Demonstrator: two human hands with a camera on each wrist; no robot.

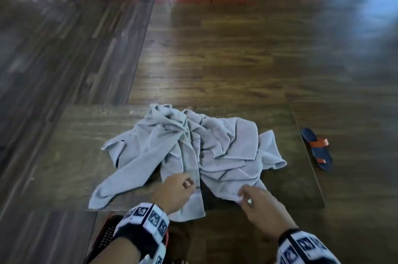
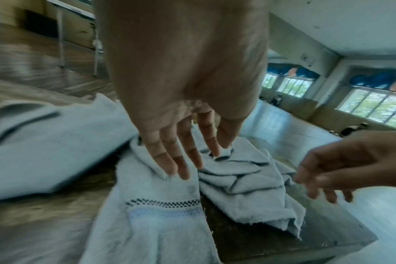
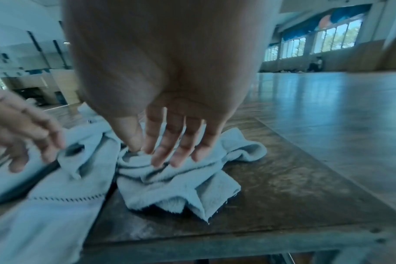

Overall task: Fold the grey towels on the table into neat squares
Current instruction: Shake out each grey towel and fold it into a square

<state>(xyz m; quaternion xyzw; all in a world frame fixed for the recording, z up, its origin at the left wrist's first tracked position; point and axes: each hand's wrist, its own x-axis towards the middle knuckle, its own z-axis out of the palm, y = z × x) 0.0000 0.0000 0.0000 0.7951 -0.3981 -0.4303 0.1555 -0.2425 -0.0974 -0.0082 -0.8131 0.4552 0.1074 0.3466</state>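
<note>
The towels (image 1: 193,149) are lying in one messy heap in the middle of the table (image 1: 71,156). They are all tangled up, and I cannot tell how many there are. One end (image 1: 189,205) is hanging over the near edge, right in front of me. Another end (image 1: 101,194) is reaching the near edge further to my left.

My left hand (image 1: 174,192) is sitting on the hanging towel. My thumb and one finger are pinching a small fold (image 2: 224,153) of it, and my other fingers (image 2: 167,160) are lying loose on the cloth. My right hand (image 1: 260,205) is at a corner of the heap just beside it. Those fingers (image 3: 167,151) are straight and spread, with the tips touching the cloth. I cannot tell if they are holding any of it.

I think things could go wrong here. If I am pulling one towel up, the others may be coming along with it, because they are wrapped together. Then some could be sliding off the table onto the floor (image 1: 237,59), where a sandal (image 1: 316,148) is lying. The end hanging over the edge could be dragging its towel down too. My pinch is tiny, so the cloth may be slipping out. Also, my two hands may be holding different towels, and then no fold would be coming out square.
</note>
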